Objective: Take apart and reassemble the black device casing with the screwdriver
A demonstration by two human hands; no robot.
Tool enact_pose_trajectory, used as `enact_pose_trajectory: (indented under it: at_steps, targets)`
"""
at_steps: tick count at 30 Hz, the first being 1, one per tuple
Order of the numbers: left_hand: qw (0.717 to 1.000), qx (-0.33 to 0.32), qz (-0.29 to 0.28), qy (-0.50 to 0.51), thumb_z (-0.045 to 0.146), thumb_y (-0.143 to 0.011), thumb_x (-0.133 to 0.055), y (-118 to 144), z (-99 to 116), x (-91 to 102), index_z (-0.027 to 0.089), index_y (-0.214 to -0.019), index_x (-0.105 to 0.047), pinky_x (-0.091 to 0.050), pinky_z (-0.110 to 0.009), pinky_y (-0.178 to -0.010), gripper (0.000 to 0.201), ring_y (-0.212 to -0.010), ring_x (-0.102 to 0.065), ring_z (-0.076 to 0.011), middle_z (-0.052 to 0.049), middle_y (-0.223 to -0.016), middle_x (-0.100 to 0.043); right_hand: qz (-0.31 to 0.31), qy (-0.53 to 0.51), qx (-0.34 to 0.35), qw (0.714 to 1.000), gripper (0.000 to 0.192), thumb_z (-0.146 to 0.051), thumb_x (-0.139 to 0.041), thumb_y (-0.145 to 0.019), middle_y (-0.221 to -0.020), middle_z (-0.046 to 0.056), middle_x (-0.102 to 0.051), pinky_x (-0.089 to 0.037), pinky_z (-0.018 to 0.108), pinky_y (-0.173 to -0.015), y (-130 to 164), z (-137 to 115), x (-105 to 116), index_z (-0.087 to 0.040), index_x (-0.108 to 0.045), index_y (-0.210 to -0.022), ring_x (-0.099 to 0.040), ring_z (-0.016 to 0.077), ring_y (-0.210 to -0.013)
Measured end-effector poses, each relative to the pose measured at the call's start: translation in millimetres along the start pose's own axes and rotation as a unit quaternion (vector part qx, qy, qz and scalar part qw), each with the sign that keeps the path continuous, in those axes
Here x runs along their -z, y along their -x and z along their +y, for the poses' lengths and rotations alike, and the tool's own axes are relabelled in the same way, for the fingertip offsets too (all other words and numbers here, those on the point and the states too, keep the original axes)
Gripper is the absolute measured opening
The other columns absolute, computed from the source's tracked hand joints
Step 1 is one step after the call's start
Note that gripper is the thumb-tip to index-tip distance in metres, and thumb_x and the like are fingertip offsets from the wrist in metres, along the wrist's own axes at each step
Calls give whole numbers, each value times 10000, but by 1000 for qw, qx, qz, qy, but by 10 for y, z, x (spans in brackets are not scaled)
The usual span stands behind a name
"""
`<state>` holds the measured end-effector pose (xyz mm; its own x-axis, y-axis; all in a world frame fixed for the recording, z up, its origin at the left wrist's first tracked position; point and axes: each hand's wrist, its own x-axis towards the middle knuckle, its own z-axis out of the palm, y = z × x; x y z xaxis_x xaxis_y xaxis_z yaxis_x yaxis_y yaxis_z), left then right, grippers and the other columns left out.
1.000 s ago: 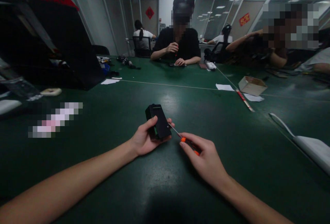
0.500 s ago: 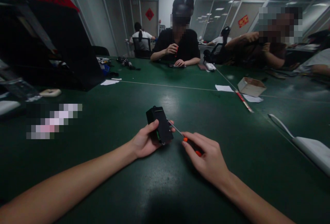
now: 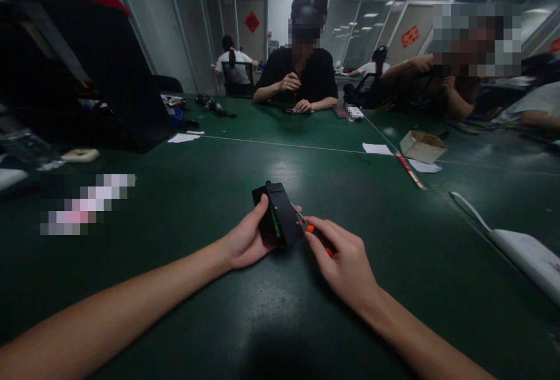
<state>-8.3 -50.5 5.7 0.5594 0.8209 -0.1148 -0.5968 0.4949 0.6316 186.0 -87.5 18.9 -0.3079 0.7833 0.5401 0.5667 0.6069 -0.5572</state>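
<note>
My left hand (image 3: 247,237) is closed around a black box-shaped device (image 3: 284,214), thumb on its near left side and fingers underneath. Along the side of this case a gap shows a green circuit board (image 3: 275,222), and small screws dot the top face. My right hand (image 3: 343,252) grips a screwdriver (image 3: 310,228) with an orange and black handle. Its thin metal shaft points up and left to the right side of the case; the tip is hidden behind the edge, so contact cannot be made out.
Across the green table (image 3: 280,322) a person in black (image 3: 295,77) works with a tool. To the right lie a small open box (image 3: 423,148), a red-and-white strip (image 3: 410,171) and a white object with a strap (image 3: 525,252). A large black panel (image 3: 109,77) stands left.
The black case has shifted slightly right and tipped, widening the visible gap with the green board. My right hand and screwdriver have moved a little left, closer to the case.
</note>
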Motion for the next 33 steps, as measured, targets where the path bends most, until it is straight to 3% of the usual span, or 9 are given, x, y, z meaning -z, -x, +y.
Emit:
enact_pose_trajectory:
  at_steps: [3,6,9,13,21,26,30,33]
  targets:
    - [996,-53,23,-72,535,-748,-747,-9,19,48,145,-1075,-668,-443,-357,-971,515,-1009,-643,-224,-103,-1064,-701,-5,6,9,1000,255,-164,-514,-945,-998,89,-714,-546,322,-780,12,28,40,-168,-620,-1177,-679,193,-874]
    - [975,-103,-13,-197,382,-656,-857,-11,121,152,167,-1091,-656,-460,-322,-887,526,-919,-643,-210,-70,-978,-694,-20,18,40,999,261,-158,-499,-943,-912,77,-694,-541,300,-711,12,91,108,-158,-621,-1173,-656,172,-775]
    - [944,-106,-38,-311,267,-676,-844,-14,251,256,244,-1263,-574,-446,-284,-848,646,-939,-627,-198,-48,-1028,-679,-51,33,73,995,272,-170,-494,-942,-867,67,-676,-533,278,-661,5,165,169,-155,-626,-1180,-637,159,-724]
    - [901,-118,-70,-412,293,-686,-825,-26,353,322,183,-1120,-658,-434,-282,-846,478,-963,-604,-213,-76,-1058,-655,-91,87,99,987,329,-175,-457,-954,-913,80,-675,-534,266,-659,8,245,223,-163,-604,-1248,-644,160,-752]
    - [788,-122,-86,-597,309,-725,-786,38,434,256,212,-1171,-676,-445,-309,-846,470,-984,-612,-234,-78,-1095,-670,-129,269,198,933,365,-165,-411,-960,-922,109,-700,-485,251,-562,-13,330,342,-136,-632,-1249,-641,169,-707]
    - [787,-99,-112,-598,295,-768,-738,43,434,221,220,-1192,-683,-462,-329,-856,434,-1002,-629,-240,-82,-1107,-687,-149,258,190,935,377,-143,-425,-939,-933,110,-697,-481,239,-568,-30,322,367,-159,-636,-1252,-637,167,-723]
    - [799,-88,-114,-583,286,-766,-738,35,432,226,223,-1207,-682,-457,-379,-939,449,-1071,-628,-261,-93,-1152,-688,-204,110,112,966,364,-178,-428,-970,-930,79,-682,-513,254,-649,-68,278,341,-182,-600,-1291,-638,154,-742]
    - [807,-71,-123,-573,286,-761,-743,32,433,238,221,-1192,-688,-464,-386,-946,438,-1063,-641,-260,-95,-1145,-694,-229,15,68,971,331,-224,-429,-1002,-938,52,-690,-522,265,-724,-103,278,328,-223,-603,-1283,-654,151,-812]
